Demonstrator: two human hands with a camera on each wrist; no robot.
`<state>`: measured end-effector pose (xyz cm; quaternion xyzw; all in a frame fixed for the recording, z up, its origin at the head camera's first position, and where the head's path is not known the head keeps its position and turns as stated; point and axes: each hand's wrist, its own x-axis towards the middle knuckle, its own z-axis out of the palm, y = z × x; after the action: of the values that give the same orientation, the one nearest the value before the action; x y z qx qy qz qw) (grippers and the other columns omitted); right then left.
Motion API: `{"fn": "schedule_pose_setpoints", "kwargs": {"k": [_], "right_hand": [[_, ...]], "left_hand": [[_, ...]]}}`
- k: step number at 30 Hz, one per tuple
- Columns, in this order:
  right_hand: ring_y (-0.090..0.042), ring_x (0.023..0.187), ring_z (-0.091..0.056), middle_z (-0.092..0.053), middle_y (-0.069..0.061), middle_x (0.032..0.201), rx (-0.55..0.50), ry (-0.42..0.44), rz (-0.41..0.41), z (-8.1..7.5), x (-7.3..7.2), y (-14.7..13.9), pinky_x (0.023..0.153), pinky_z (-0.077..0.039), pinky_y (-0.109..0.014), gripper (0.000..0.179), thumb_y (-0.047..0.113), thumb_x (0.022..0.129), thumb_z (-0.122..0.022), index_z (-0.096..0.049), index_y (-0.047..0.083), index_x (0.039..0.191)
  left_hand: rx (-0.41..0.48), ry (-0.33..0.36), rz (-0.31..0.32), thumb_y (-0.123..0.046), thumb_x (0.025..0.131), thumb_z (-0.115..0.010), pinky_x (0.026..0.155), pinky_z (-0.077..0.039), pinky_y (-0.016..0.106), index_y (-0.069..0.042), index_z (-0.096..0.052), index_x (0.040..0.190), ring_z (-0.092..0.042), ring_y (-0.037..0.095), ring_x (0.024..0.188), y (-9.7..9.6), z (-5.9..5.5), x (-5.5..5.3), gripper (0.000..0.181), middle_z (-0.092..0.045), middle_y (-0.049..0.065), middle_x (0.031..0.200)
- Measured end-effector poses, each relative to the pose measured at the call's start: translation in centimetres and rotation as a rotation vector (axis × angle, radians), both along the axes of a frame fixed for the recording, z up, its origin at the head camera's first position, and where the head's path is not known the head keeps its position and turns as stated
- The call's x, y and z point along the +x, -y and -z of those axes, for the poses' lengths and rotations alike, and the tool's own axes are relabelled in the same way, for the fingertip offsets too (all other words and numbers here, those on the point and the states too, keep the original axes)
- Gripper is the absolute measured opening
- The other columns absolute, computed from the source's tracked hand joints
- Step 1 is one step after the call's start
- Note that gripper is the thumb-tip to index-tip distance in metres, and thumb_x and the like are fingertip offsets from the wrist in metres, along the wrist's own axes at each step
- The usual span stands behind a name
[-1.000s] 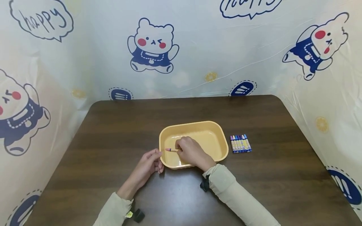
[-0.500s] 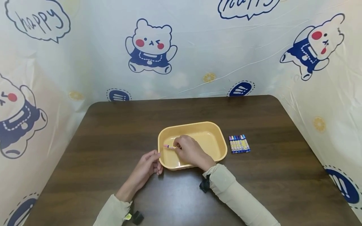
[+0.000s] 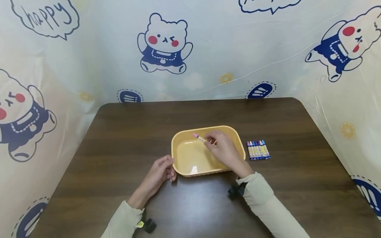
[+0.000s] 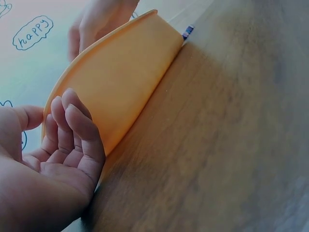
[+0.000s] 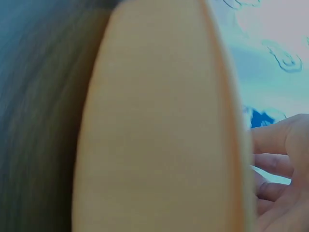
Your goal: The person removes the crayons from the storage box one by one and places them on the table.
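A pale yellow plastic tray (image 3: 190,155) lies on the brown table. At its left end, my left hand (image 3: 159,173) pinches the rim between thumb and fingers; in the left wrist view the other fingers curl beside the tray's outer wall (image 4: 120,72). My right hand (image 3: 224,148) is over the tray's right half, pinching a crayon (image 3: 198,137) whose pink tip points to the far left. The right hand covers the crayon's other end. In the right wrist view the tray wall (image 5: 159,121) hides much of that hand, and the crayon does not show.
A tight row of several crayons (image 3: 258,150), in pinks, blues and purples, lies on the table (image 3: 134,132) just right of the tray. Behind the table and along its sides hangs a pale printed curtain (image 3: 208,49) with bear drawings.
My right hand has moved right and away from the tray's left part with the crayon, which now tilts more. The left hand stays on the rim. The head view has shifted slightly.
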<state>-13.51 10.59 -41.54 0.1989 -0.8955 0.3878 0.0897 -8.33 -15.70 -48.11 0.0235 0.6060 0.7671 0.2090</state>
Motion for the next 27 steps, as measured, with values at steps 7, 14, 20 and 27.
{"fn": "schedule_pose_setpoints", "kwargs": {"k": [7, 14, 20, 27], "right_hand": [[-0.017, 0.072, -0.061, -0.066, -0.006, 0.082, -0.052, -0.099, 0.152, -0.7, 1.1, -5.6, 0.063, -0.054, -0.034, 0.012, 0.001, 0.084, -0.077, -0.072, 0.002, 0.095], [-0.016, 0.072, -0.061, -0.068, -0.005, 0.081, -0.045, -0.115, 0.304, -0.1, 2.6, -11.0, 0.064, -0.048, -0.017, 0.009, 0.002, 0.085, -0.076, -0.073, 0.004, 0.093], [-0.005, 0.069, -0.061, -0.071, -0.007, 0.081, -0.03, -0.022, 0.44, 1.0, 3.7, -15.5, 0.062, -0.044, -0.01, 0.011, 0.012, 0.087, -0.077, -0.074, 0.005, 0.095], [-0.013, 0.07, -0.058, -0.071, -0.012, 0.083, 0.041, 0.082, 0.554, 3.4, 3.5, -18.7, 0.059, -0.041, -0.02, 0.015, 0.016, 0.089, -0.075, -0.074, 0.002, 0.096]], "left_hand": [[0.002, -0.006, 0.012, -0.022, 0.105, -0.047, 0.053, -0.048, 0.026, -0.004, -0.047, 0.084, -0.055, 0.018, 0.057, 0.2, -0.2, -0.1, 0.028, -0.053, 0.004, 0.066], [-0.007, -0.01, 0.011, -0.025, 0.104, -0.05, 0.054, -0.048, 0.026, -0.003, -0.047, 0.084, -0.055, 0.018, 0.058, 0.3, 0.0, -0.2, 0.03, -0.053, 0.004, 0.066], [0.004, -0.007, 0.023, -0.021, 0.106, -0.046, 0.054, -0.047, 0.025, -0.003, -0.047, 0.084, -0.055, 0.018, 0.058, 0.1, 0.1, -0.3, 0.028, -0.053, 0.004, 0.066], [0.001, -0.005, 0.016, -0.02, 0.106, -0.046, 0.054, -0.047, 0.025, -0.004, -0.047, 0.084, -0.055, 0.018, 0.058, 0.2, -0.1, -0.2, 0.027, -0.053, 0.003, 0.066]]}}
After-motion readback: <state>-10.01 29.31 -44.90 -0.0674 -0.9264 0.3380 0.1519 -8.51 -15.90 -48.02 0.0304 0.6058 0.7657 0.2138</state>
